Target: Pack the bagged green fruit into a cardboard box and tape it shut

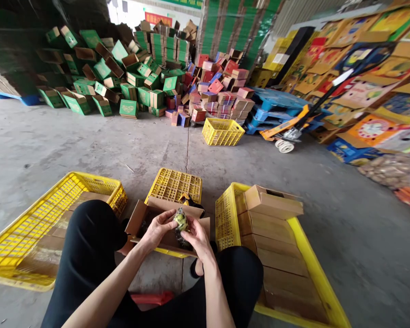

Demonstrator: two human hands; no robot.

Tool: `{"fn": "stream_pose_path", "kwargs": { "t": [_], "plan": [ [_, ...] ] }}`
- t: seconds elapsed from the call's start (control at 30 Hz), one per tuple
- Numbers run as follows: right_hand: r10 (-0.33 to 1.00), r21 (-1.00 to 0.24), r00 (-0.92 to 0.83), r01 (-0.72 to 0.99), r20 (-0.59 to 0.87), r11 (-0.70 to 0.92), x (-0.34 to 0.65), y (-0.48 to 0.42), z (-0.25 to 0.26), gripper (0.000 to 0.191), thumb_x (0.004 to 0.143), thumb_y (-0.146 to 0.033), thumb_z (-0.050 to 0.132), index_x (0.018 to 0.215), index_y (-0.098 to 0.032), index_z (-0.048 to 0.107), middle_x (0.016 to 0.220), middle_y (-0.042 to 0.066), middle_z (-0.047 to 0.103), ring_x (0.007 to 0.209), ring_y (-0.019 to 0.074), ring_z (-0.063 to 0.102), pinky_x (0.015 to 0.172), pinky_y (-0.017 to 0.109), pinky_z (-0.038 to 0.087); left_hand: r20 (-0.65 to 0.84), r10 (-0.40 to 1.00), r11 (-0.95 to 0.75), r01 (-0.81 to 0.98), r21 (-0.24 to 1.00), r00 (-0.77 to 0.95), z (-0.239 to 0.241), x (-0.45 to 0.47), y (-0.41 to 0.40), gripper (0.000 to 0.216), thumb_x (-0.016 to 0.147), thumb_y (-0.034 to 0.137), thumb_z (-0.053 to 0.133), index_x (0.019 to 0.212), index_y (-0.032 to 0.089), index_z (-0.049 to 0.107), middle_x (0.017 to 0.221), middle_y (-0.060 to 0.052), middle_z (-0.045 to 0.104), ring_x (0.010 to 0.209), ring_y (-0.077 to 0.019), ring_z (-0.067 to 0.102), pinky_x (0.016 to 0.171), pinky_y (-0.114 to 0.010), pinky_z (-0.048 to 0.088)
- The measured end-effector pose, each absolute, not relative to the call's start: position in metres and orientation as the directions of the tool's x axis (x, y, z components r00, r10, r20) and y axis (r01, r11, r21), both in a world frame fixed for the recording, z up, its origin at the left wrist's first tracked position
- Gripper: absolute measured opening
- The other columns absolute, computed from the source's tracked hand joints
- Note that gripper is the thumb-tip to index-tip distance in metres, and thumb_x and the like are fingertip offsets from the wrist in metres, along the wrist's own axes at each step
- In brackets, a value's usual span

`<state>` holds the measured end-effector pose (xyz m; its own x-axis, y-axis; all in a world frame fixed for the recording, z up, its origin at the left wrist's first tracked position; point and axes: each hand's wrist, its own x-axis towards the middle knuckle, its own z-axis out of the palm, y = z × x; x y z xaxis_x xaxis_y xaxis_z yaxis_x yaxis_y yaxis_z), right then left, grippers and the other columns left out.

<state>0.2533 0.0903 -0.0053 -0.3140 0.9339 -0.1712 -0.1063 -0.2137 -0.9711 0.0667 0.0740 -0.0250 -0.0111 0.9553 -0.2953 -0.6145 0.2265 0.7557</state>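
My left hand [160, 228] and my right hand [198, 238] are both closed around a round yellow-green item in clear plastic [181, 220], pinching it by its sides with fingers and thumbs. Dark marks show on its surface; its exact kind is hard to make out. Just below my hands is an open cardboard box [138, 217] with its flaps spread, resting on a yellow crate [174, 183]. Inside the box, dark contents are mostly hidden by my hands. Behind the box's far flap lies a yellow-and-black tool [187, 198], partly covered.
To my right, a yellow crate [316, 269] holds closed cardboard boxes [280, 248]. Another yellow crate [114, 187] on the left has boxes inside. Farther off stand a yellow basket [222, 133], a pallet jack [287, 132], blue pallets [276, 102] and heaped green boxes [128, 108].
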Motion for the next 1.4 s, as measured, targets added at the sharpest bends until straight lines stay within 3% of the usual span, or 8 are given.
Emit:
{"fn": "stream_pose_path", "kwargs": {
  "t": [0.37,0.53,0.7,0.83,1.07,1.13,1.23,1.4],
  "plan": [
    [0.953,-0.983,-0.282,-0.108,-0.11,-0.146,0.248,0.092,-0.012,0.042,0.07,-0.03,0.087,0.11,-0.031,0.073,0.117,0.003,0.078,0.111,0.0284,0.073,0.099,0.042,0.058,-0.124,0.989,0.147,-0.531,0.835,0.078,-0.017,0.072,0.075,0.049,0.067,0.027,0.098,0.11,0.021,0.075,0.112,-0.008,0.077,0.107,-0.0238,0.07,0.097,-0.032,0.052],
    [0.939,-0.986,-0.306,-0.008,-0.157,-0.167,0.26,0.093,-0.008,0.046,0.078,-0.037,0.083,0.123,-0.031,0.075,0.125,0.005,0.077,0.116,0.0293,0.072,0.098,0.042,0.058,-0.091,0.996,0.086,-0.306,0.948,-0.004,-0.02,0.069,0.077,0.044,0.067,0.022,0.095,0.105,0.023,0.074,0.107,-0.007,0.074,0.099,-0.0234,0.069,0.09,-0.031,0.053],
    [0.92,-0.963,-0.316,-0.056,-0.233,-0.263,0.263,0.094,-0.011,0.053,0.083,-0.054,0.08,0.13,-0.031,0.072,0.133,0.008,0.074,0.124,0.0343,0.068,0.087,0.044,0.063,0.004,1.0,-0.007,-0.108,0.994,-0.028,-0.016,0.067,0.077,0.044,0.061,0.008,0.091,0.099,0.026,0.078,0.105,-0.006,0.074,0.106,-0.0276,0.065,0.102,-0.035,0.049],
    [0.939,-0.983,-0.294,0.002,-0.177,-0.184,0.255,0.093,-0.016,0.053,0.076,-0.046,0.087,0.123,-0.028,0.072,0.126,0.007,0.076,0.123,0.0325,0.069,0.1,0.046,0.058,0.049,0.999,-0.05,-0.075,0.996,-0.018,-0.011,0.073,0.075,0.041,0.063,0.003,0.085,0.094,0.028,0.078,0.106,-0.007,0.074,0.114,-0.03,0.064,0.11,-0.036,0.045],
    [0.97,-0.986,-0.188,0.095,-0.153,-0.137,0.255,0.094,-0.016,0.041,0.073,-0.038,0.083,0.111,-0.027,0.07,0.109,0.003,0.078,0.108,0.0288,0.072,0.1,0.043,0.055,0.12,0.985,-0.159,0.406,0.9,0.12,-0.022,0.074,0.073,0.07,0.073,0.016,0.082,0.138,0.029,0.062,0.133,-0.009,0.071,0.131,-0.0339,0.061,0.116,-0.052,0.041],
    [0.969,-0.981,-0.155,0.044,-0.192,-0.188,0.258,0.096,-0.018,0.041,0.072,-0.04,0.083,0.109,-0.027,0.07,0.106,0.003,0.077,0.104,0.0288,0.072,0.096,0.042,0.056,0.129,0.988,-0.15,0.347,0.926,0.084,-0.027,0.068,0.073,0.09,0.071,0.026,0.088,0.153,0.028,0.05,0.147,-0.013,0.062,0.14,-0.0367,0.054,0.119,-0.055,0.038],
    [0.975,-0.975,-0.112,-0.091,-0.193,-0.203,0.262,0.098,-0.02,0.045,0.07,-0.041,0.085,0.111,-0.028,0.07,0.107,0.003,0.076,0.103,0.0271,0.071,0.093,0.039,0.055,-0.019,0.999,0.02,0.03,0.999,-0.034,-0.03,0.061,0.073,0.104,0.07,0.045,0.092,0.159,0.025,0.043,0.156,-0.019,0.053,0.141,-0.0401,0.053,0.114,-0.055,0.044],
    [0.968,-0.936,-0.155,-0.264,-0.198,-0.234,0.259,0.095,-0.019,0.051,0.065,-0.034,0.089,0.112,-0.028,0.07,0.114,0.003,0.076,0.111,0.0265,0.069,0.101,0.039,0.051,-0.169,0.984,0.18,-0.325,0.928,0.063,-0.023,0.066,0.07,0.069,0.074,0.054,0.09,0.129,0.016,0.07,0.128,-0.015,0.073,0.116,-0.0323,0.069,0.1,-0.041,0.054]
  ]
}}
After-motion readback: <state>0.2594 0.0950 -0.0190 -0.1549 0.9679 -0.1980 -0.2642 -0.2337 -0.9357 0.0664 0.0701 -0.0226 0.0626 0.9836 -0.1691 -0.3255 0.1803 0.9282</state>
